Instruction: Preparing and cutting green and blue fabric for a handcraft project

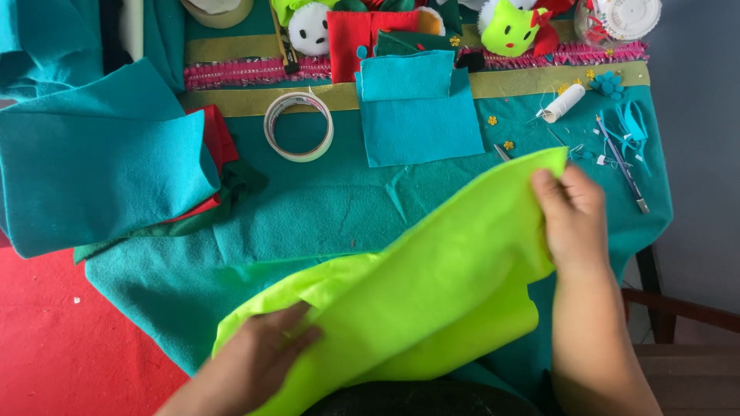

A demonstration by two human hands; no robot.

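While both hands, left (266, 347) and right (570, 216), pinch the lime felt sheet (432, 293) over the worktop (324, 216), she seems mid-unfolding; flattening likely needs steady, even pulling.

Surface (324, 216) lay draped in teal felt. Roll of clear tape (299, 125) sat flat near middle. Beside it, to right, two stacked turquoise felt pieces (420, 115). White thread spool (561, 102) rested further right, near purple pen (621, 162). Folded turquoise felt (92, 169) bulked at left over red felt (218, 139). Lime-green plush toy (510, 29) stood at back edge. Red floor (54, 339) showed lower left.
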